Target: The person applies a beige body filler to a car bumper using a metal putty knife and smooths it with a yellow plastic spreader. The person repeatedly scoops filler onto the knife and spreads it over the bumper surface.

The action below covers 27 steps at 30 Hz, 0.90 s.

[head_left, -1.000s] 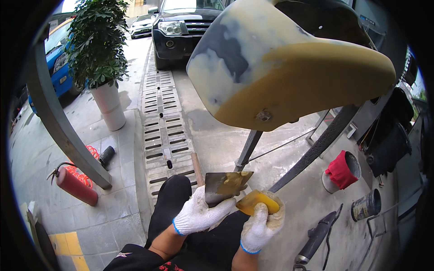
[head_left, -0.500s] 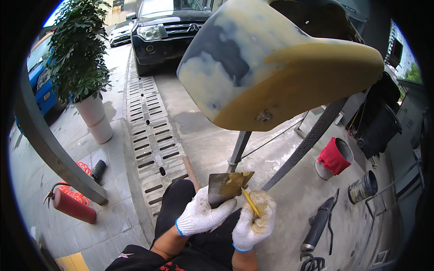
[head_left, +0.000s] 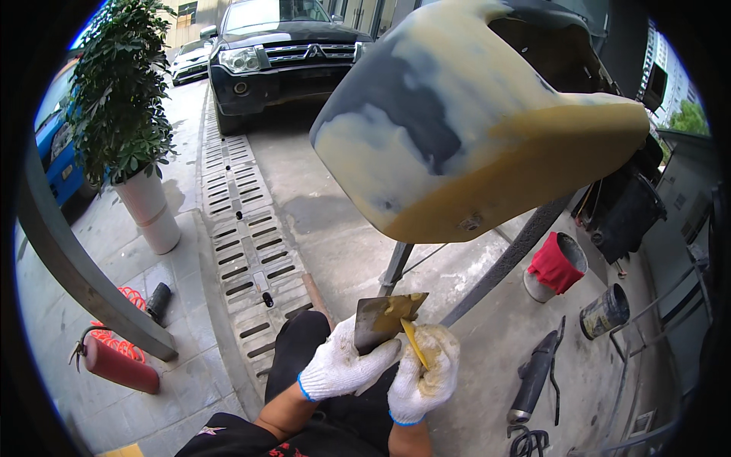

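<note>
In white knit gloves, both my hands are together low in the middle. My left hand (head_left: 346, 367) grips a flat metal putty plate (head_left: 371, 324), thumb across its front. Yellowish-brown putty (head_left: 401, 307) is smeared over the plate's upper right part. My right hand (head_left: 424, 375), its glove stained with putty, pinches a thin yellow spreader (head_left: 415, 343) whose upper end meets the plate's right edge. Beyond my hands, a large curved panel (head_left: 487, 129), which looks like a car bumper, rests on a stand (head_left: 394, 268). Its surface is patched pale yellow and dark grey, with a mustard-coloured lower band.
A dark car (head_left: 293, 57) stands beyond a drain grating (head_left: 236, 221). To the left are a potted plant (head_left: 122, 99), a metal post (head_left: 84, 263) and a red fire extinguisher (head_left: 120, 365). On the right lie a bucket with red cloth (head_left: 554, 265), a dark bucket (head_left: 605, 311) and a black tube (head_left: 535, 377).
The yellow spreader has shifted slightly left and tilted against the plate. My view has moved, so the panel sits lower and further right. Both hands keep their hold.
</note>
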Available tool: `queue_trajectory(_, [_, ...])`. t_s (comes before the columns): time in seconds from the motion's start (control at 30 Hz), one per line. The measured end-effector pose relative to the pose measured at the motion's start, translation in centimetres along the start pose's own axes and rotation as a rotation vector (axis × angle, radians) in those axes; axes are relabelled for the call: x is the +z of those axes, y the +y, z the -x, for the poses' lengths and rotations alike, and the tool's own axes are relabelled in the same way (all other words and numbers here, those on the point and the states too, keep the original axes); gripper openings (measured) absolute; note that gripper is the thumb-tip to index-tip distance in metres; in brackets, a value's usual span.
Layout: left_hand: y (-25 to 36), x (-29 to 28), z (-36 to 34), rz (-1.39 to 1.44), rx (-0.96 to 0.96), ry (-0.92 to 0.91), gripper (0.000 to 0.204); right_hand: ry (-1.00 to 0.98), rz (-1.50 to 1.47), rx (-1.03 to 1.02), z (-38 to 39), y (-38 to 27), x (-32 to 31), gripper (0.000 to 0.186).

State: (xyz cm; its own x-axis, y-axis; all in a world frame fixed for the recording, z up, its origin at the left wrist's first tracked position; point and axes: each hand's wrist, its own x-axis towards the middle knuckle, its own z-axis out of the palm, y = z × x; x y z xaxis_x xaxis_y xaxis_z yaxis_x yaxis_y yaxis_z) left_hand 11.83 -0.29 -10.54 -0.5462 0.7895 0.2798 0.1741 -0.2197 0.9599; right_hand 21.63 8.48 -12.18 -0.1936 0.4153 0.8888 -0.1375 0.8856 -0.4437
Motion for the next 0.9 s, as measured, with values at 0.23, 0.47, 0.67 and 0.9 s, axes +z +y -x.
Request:
queue_trajectory(0.23, [0.4,-0.4,-0.7,0.046,0.000,-0.042,0.033,-0.023,0.043,-0.024,0.2,0.5,0.6,0.026])
queue_trajectory(0.47, [0.1,-0.8,-1.0,0.056,-0.009,-0.076,0.039,-0.042,0.061,-0.049,0.2,0.6,0.9,0.025])
queue_trajectory(0.67, [-1.0,-1.1,-1.2,0.048,0.002,-0.082,0.040,-0.109,0.057,-0.034,-0.2,0.5,1.1,0.019])
queue_trajectory(0.9, [-0.6,-2.2,-1.8,0.022,-0.033,-0.053,0.037,-0.165,-0.532,0.486,-0.5,2.7,-1.1,0.020])
